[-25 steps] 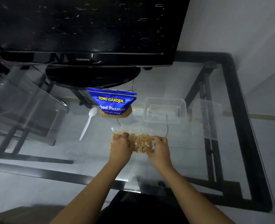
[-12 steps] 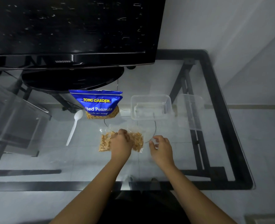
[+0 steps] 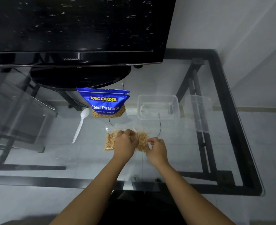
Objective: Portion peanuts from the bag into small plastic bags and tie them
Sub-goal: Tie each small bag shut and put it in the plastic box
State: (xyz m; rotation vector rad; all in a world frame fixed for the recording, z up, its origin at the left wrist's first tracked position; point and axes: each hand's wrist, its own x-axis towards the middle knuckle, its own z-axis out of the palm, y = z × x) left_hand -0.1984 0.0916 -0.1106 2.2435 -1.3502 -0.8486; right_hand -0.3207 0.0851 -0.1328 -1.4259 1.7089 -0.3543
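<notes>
Head view: left hand (image 3: pixel 125 144) grips the small plastic bag of peanuts (image 3: pixel 111 141) lying on the glass tabletop (image 3: pixel 190 151); right hand (image 3: pixel 156 147) pinches its right end. Blue peanut bag (image 3: pixel 103 103) stands just behind, white spoon (image 3: pixel 80 124) at its left.

left hand (image 3: pixel 125 143) covers middle of small peanut bag (image 3: pixel 110 142) | television (image 3: pixel 75 30) cut by top and left edges | right hand (image 3: pixel 156 147) fingertips blurred
</notes>
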